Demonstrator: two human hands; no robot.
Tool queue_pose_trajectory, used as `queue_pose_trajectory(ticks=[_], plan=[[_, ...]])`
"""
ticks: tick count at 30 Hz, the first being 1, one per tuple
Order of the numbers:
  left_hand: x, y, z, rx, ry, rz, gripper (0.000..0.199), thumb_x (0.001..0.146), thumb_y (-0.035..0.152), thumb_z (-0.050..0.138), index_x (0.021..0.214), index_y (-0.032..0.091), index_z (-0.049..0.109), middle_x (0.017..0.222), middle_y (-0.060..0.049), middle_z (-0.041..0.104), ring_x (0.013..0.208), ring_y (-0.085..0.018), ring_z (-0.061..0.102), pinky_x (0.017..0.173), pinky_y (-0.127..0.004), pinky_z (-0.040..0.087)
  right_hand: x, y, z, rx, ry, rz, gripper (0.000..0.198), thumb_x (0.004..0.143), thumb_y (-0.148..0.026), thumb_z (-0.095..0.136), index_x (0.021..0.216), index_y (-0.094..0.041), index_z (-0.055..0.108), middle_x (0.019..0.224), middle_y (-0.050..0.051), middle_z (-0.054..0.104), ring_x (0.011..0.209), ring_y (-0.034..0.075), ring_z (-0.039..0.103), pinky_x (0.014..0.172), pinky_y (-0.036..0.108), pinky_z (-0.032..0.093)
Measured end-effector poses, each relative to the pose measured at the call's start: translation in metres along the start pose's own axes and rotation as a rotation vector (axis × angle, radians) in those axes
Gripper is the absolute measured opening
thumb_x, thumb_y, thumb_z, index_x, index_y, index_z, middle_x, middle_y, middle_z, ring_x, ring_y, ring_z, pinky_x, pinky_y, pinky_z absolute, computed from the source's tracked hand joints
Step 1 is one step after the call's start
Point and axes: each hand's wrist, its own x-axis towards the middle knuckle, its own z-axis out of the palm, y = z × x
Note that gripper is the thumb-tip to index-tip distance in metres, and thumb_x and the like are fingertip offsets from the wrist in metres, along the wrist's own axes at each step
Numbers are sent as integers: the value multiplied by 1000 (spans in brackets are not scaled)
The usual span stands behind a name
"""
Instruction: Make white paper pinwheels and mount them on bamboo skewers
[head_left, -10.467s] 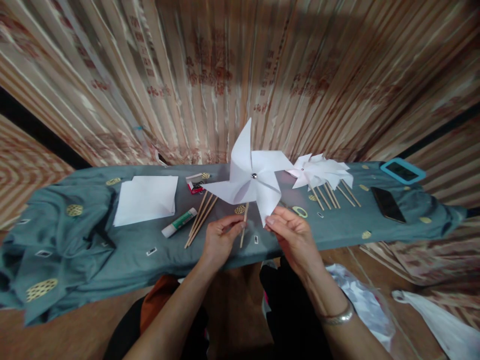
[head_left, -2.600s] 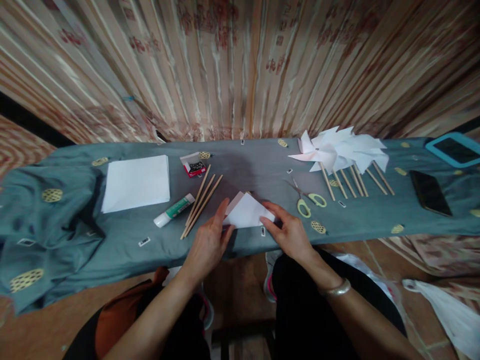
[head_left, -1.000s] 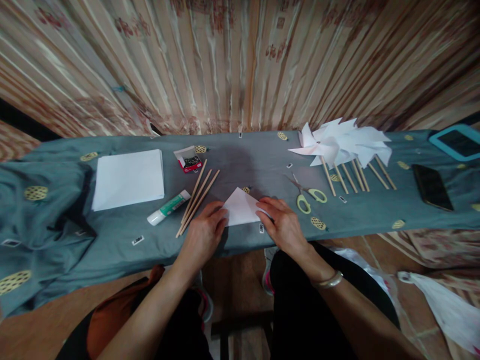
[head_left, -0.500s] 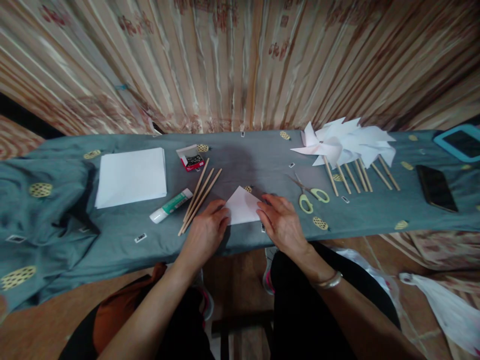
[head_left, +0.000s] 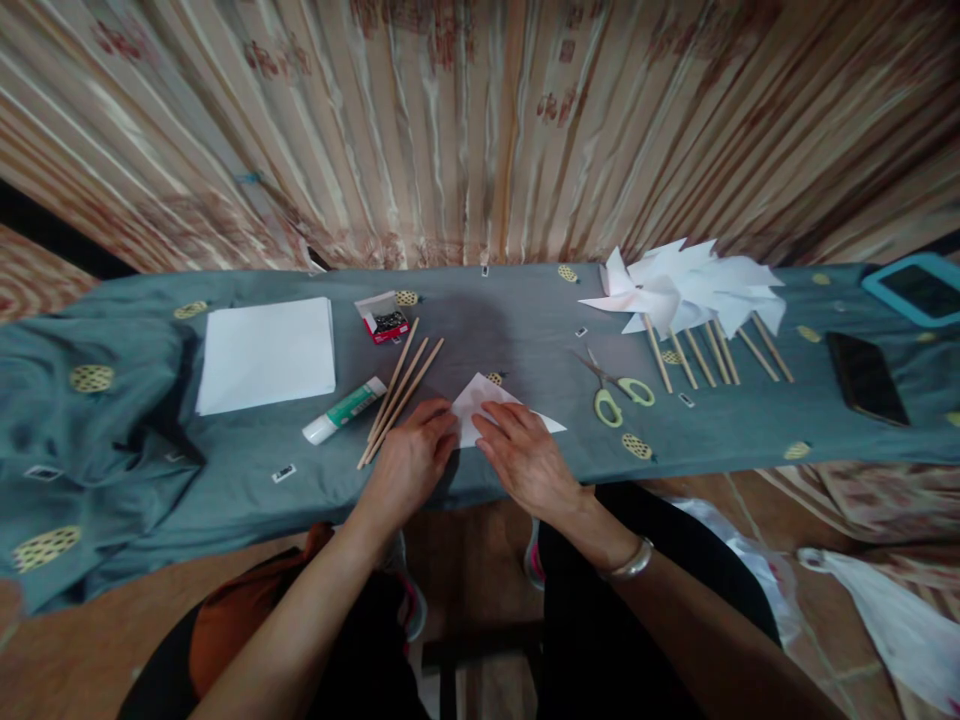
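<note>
A white sheet of paper (head_left: 471, 398), folded into a triangle, lies near the table's front edge with its peak pointing away from me. My left hand (head_left: 414, 452) has its fingers closed on the left corner. Across the middle of the triangle lies my right hand (head_left: 525, 455), its fingers stretched out flat on the paper. The right corner sticks out beyond that hand. Three wooden sticks (head_left: 401, 405) lie just beyond my left hand, beside a glue stick (head_left: 343, 410). To the right of the paper are open scissors (head_left: 615, 385) with light green handles.
A stack of white paper (head_left: 268, 355) lies at the left, near a small red open box (head_left: 385, 320) of small dark pieces. Several paper pinwheels (head_left: 694, 285) on sticks lie at the right. Beyond them are a black phone (head_left: 868, 380) and a blue-framed device (head_left: 919, 288).
My right hand has moved left from the triangle's right corner onto its middle, and that corner now shows. The left hand has stayed at the left corner.
</note>
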Motion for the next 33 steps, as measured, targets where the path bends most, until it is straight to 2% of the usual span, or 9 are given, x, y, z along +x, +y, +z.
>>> queue_pose_trajectory(ticks=[7, 11, 15, 19, 24, 33], plan=[[-11, -26, -11, 42, 75, -25, 20, 87, 16, 53, 101, 13, 67, 115, -12, 66, 99, -22, 67, 86, -35, 57, -3, 3, 2, 33, -1, -8, 35, 97, -24, 43, 126, -12, 59, 129, 16, 60, 116, 28, 51, 96, 47, 48], [-19, -14, -18, 82, 143, 68, 25, 92, 16, 46, 110, 13, 64, 116, -13, 65, 109, -24, 61, 96, -42, 52, -4, 3, 2, 27, -7, -8, 36, 97, -24, 42, 127, -12, 59, 130, 16, 59, 117, 29, 49, 96, 47, 48], [-32, 18, 2, 92, 26, 242, 38, 92, 14, 42, 129, 8, 50, 132, -16, 58, 132, -26, 45, 106, -43, 45, -4, 2, 1, -13, -35, -24, 37, 96, -18, 41, 127, -8, 57, 133, 18, 57, 119, 29, 47, 98, 47, 47], [-44, 34, 25, 200, -91, 198, 57, 89, 22, 50, 140, 0, 36, 146, -25, 42, 141, -35, 31, 111, -54, 36, -6, 1, -1, -27, -63, -33, 42, 90, -11, 42, 130, -6, 55, 136, 18, 55, 122, 30, 44, 101, 48, 44], [-51, 30, 24, 288, -174, 208, 59, 89, 21, 49, 142, -1, 33, 151, -27, 31, 144, -36, 20, 113, -52, 33, -9, 2, 1, -25, -70, -54, 46, 86, -8, 45, 131, -4, 53, 138, 18, 53, 123, 31, 43, 104, 48, 42], [-62, 12, 19, 390, -180, 201, 59, 84, 10, 44, 142, 0, 33, 151, -27, 33, 144, -35, 20, 113, -52, 33, -15, 2, 10, 3, 1, -62, 46, 87, -8, 44, 132, -6, 52, 138, 18, 53, 125, 30, 44, 104, 49, 43]])
